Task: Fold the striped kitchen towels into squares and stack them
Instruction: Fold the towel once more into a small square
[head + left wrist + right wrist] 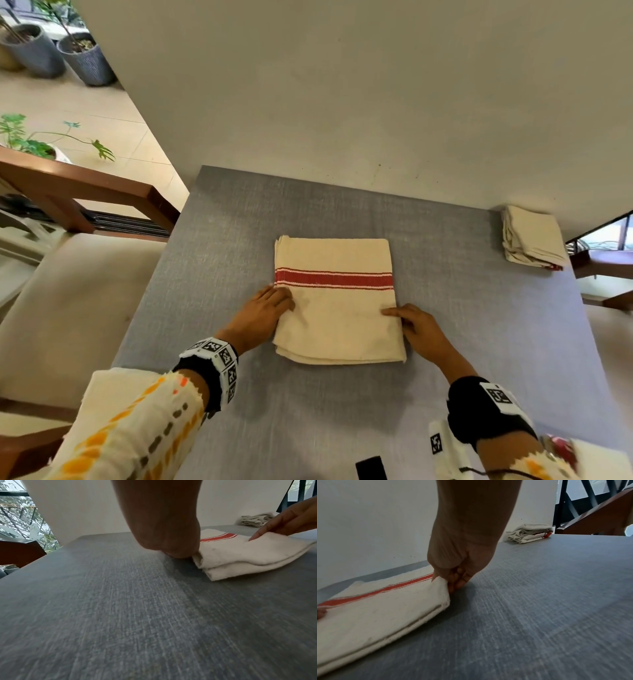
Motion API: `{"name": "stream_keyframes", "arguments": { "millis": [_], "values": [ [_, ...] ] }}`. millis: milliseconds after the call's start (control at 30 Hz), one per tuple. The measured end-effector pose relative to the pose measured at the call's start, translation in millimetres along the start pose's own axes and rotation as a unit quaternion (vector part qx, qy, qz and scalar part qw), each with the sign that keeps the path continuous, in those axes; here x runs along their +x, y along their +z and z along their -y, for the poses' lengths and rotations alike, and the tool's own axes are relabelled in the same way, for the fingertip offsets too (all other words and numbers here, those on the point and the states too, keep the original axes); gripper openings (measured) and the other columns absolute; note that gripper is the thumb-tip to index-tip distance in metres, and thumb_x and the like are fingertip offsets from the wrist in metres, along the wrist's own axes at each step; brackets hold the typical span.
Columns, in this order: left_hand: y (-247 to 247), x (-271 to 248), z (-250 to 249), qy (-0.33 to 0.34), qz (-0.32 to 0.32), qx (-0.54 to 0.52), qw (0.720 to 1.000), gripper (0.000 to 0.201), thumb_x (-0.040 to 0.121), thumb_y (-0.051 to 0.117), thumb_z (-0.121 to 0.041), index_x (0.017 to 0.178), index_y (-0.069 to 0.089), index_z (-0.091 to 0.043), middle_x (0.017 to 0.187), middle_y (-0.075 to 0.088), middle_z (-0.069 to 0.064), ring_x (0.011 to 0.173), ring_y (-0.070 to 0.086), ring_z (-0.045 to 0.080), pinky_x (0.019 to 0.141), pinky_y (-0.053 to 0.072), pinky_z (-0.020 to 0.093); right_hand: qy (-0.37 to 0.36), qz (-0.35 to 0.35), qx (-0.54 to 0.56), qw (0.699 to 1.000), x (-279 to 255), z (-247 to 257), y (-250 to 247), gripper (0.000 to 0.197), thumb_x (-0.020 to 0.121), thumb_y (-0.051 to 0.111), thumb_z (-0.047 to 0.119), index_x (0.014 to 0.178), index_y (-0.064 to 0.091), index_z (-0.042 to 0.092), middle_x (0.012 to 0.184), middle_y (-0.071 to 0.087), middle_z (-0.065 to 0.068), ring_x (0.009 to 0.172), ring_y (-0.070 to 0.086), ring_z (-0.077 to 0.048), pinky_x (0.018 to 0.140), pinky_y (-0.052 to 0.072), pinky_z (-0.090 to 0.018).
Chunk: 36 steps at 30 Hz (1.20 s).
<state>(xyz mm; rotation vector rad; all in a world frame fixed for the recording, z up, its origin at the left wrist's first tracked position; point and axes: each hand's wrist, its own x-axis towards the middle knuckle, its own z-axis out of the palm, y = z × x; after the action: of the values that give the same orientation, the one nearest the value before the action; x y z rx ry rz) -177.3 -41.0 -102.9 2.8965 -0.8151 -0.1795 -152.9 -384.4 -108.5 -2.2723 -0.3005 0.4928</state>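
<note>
A cream towel (334, 301) with one red stripe (334, 278) lay folded in several layers at the middle of the grey table (219, 240), roughly rectangular, its stripe running from 9 to 3 o'clock across the upper half.

The left hand (265, 313) sat at the towel's 9 o'clock edge, just below the stripe. Its fingertips lay over the cloth while the thumb side met the edge from the table; in the left wrist view the fingers (178, 553) pressed against the layered edge, but whether they pinched it could not be told.

The right hand (416, 325) was at the 3 o'clock edge. Its forefinger lay straight on top of the cloth, and in the right wrist view the other fingers (458, 580) curled under the raised edge, so this hand gripped the towel.

A stack of folded towels (531, 236) rested at the table's 2 o'clock corner, against the wall (342, 85), well apart from the towel being worked. Potted plants (51, 51) stood on the floor at 10 o'clock.
</note>
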Motion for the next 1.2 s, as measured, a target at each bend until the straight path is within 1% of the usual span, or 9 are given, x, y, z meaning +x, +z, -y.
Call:
{"name": "stream_keyframes", "arguments": {
  "millis": [100, 233, 400, 500, 633, 867, 967, 1067, 1200],
  "values": [
    [0, 0, -8, -0.015, 0.022, -0.056, 0.998, 0.052, 0.057, 0.083, -0.021, 0.101, 0.054, -0.022, 0.113, 0.065, 0.005, 0.101, 0.065, 0.023, 0.087, 0.051, 0.036, -0.003, -0.012, -0.021, 1.0, -1, -9, 1, 0.027, 0.085, 0.051, -0.008, 0.106, 0.064, 0.004, 0.097, 0.052, -0.01, 0.091, 0.056, -0.025, 0.084, 0.039, -0.004],
    [1, -1, -23, -0.101, -0.03, -0.177, 0.979, 0.038, 0.09, 0.046, -0.022, 0.126, 0.049, -0.009, 0.131, 0.053, 0.015, 0.119, 0.051, 0.031, 0.106, 0.031, 0.036, -0.039, -0.041, -0.068, 0.996, -2, -17, -2, 0.022, 0.076, 0.059, -0.011, 0.091, 0.066, 0.003, 0.098, 0.048, -0.003, 0.091, 0.052, -0.019, 0.081, 0.042, -0.012],
    [-4, 7, -23, -0.159, -0.068, -0.304, 0.937, 0.054, 0.084, 0.03, -0.036, 0.122, 0.047, -0.003, 0.094, 0.067, 0.017, 0.079, 0.063, 0.031, 0.07, 0.042, 0.026, -0.089, -0.044, 0.028, 0.995, 5, -20, -15, 0.021, 0.079, 0.053, 0.025, 0.095, 0.06, 0.036, 0.118, 0.052, 0.017, 0.109, 0.047, 0.006, 0.094, 0.038, -0.012],
    [-4, 20, -20, -0.223, -0.09, -0.373, 0.896, 0.041, 0.088, 0.034, -0.027, 0.121, 0.046, -0.005, 0.09, 0.064, 0.012, 0.072, 0.058, 0.021, 0.058, 0.039, 0.017, -0.046, -0.054, 0.131, 0.989, 10, -8, -21, 0.028, 0.082, 0.051, 0.029, 0.097, 0.06, 0.051, 0.109, 0.06, 0.032, 0.104, 0.052, 0.011, 0.09, 0.042, -0.009],
    [-4, 32, -19, -0.31, -0.103, -0.47, 0.82, 0.012, 0.098, 0.037, -0.016, 0.102, 0.048, -0.015, 0.09, 0.055, 0.002, 0.075, 0.049, 0.01, 0.065, 0.036, 0.018, 0.039, -0.071, 0.226, 0.971, 30, 3, -23, 0.024, 0.087, 0.05, 0.019, 0.1, 0.062, 0.003, 0.087, 0.063, -0.003, 0.08, 0.057, -0.01, 0.066, 0.044, -0.01],
    [-11, 46, -21, -0.364, -0.087, -0.534, 0.758, 0.023, 0.098, 0.034, -0.03, 0.107, 0.048, -0.014, 0.098, 0.054, 0.0, 0.09, 0.049, 0.013, 0.077, 0.037, 0.023, 0.159, -0.13, 0.168, 0.964, 57, 1, -10, 0.038, 0.095, 0.047, 0.025, 0.061, 0.05, 0.008, 0.064, 0.052, -0.007, 0.066, 0.046, -0.02, 0.049, 0.033, -0.014],
    [-11, 45, -22, -0.353, -0.08, -0.518, 0.775, 0.024, 0.094, 0.046, -0.03, 0.105, 0.05, -0.01, 0.088, 0.055, -0.004, 0.08, 0.051, 0.007, 0.07, 0.04, 0.021, 0.168, -0.119, 0.15, 0.967, 53, 3, -7, 0.039, 0.091, 0.053, 0.035, 0.068, 0.054, 0.003, 0.068, 0.054, -0.01, 0.067, 0.047, -0.02, 0.057, 0.033, -0.026],
    [-5, 46, -22, -0.37, -0.106, -0.412, 0.826, 0.028, 0.096, 0.041, -0.026, 0.108, 0.05, -0.002, 0.084, 0.059, 0.012, 0.072, 0.053, 0.02, 0.066, 0.038, 0.029, 0.128, -0.131, 0.148, 0.972, 47, 2, -3, 0.055, 0.079, 0.056, 0.052, 0.085, 0.064, -0.002, 0.078, 0.065, -0.012, 0.071, 0.056, -0.019, 0.068, 0.043, -0.032],
    [-4, 51, -32, -0.419, -0.154, -0.388, 0.806, 0.033, 0.098, 0.035, -0.029, 0.114, 0.05, -0.004, 0.089, 0.062, 0.013, 0.082, 0.058, 0.028, 0.073, 0.043, 0.034, 0.093, -0.176, 0.18, 0.963, 41, 4, 2, 0.016, 0.088, 0.059, 0.022, 0.088, 0.061, 0.005, 0.083, 0.064, -0.011, 0.078, 0.056, -0.019, 0.064, 0.042, -0.016]
  ]
}}
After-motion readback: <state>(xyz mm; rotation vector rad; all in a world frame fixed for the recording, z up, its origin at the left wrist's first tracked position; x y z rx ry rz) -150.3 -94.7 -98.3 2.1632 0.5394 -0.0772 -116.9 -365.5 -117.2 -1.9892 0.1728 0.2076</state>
